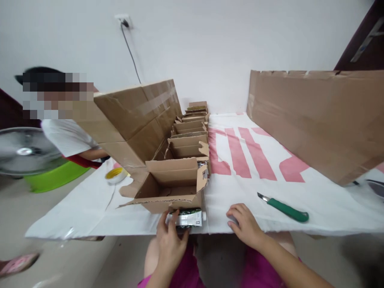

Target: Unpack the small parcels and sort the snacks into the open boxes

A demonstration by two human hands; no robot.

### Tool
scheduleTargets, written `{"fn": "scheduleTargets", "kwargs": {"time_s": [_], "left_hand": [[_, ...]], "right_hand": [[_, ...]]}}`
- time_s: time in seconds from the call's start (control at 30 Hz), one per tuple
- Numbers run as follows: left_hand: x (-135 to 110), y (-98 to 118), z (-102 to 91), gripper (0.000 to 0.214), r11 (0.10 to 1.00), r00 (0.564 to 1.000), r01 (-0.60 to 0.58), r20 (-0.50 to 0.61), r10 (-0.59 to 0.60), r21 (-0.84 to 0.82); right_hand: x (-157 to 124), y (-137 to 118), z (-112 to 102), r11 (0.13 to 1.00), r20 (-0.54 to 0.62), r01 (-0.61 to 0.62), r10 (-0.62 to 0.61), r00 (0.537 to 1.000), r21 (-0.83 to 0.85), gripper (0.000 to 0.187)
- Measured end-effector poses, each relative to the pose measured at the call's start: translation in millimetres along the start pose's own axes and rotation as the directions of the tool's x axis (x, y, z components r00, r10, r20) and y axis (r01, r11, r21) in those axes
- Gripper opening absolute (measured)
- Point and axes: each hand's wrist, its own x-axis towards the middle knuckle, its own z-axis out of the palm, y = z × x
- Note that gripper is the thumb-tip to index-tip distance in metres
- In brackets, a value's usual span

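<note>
My left hand [174, 238] is closed on a white and dark green tube [189, 219] with a white cap, its fingers over the top and the thumb along the near side. The tube lies at the table's front edge, just in front of an open cardboard box [172, 180] with its flaps spread. To the right, my right hand [244, 224] rests on the cloth with fingers curled toward the thumb. A small greyish patch shows between them; I cannot make out what it is. Nearest to that hand lies a green-handled utility knife [285, 209], blade out.
More open cardboard boxes [189, 146] stand in a row toward the wall. Tall cardboard panels flank the table, one left [144, 116], one right [315, 116]. A tape roll [115, 175] sits left. Beyond it are another person [69, 136], a fan [25, 152] and a green basin [57, 176].
</note>
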Motion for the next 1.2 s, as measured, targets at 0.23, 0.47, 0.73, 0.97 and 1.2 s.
{"fn": "scheduleTargets", "kwargs": {"time_s": [0.23, 0.47, 0.73, 0.97, 1.2], "left_hand": [[-5, 27, 1.9, 0.035, 0.983, 0.977, -0.185, -0.109, 0.184, -0.007], [-10, 23, 23.2, 0.029, 0.973, 0.969, -0.194, -0.13, 0.21, 0.124], [-14, 20, 26.6, 0.034, 0.979, 0.975, -0.175, -0.118, 0.187, 0.107], [-18, 14, 30.5, 0.036, 0.987, 0.984, -0.145, -0.091, 0.151, 0.066], [-17, 15, 29.7, 0.036, 0.988, 0.983, -0.152, -0.105, 0.154, 0.021]], "right_hand": [[9, -4, -37, 0.937, 0.124, -0.24, 0.215, 0.969, 0.252, 0.024], [81, 3, -11, 0.861, 0.132, -0.45, 0.43, 0.893, 0.238, 0.015], [157, 0, 39, 0.716, 0.333, -0.651, 0.567, 0.753, 0.252, 0.029], [173, 2, 53, 0.647, 0.426, -0.712, 0.582, 0.693, 0.274, 0.032], [149, -1, 24, 0.712, 0.339, -0.61, 0.511, 0.79, 0.349, 0.025]]}}
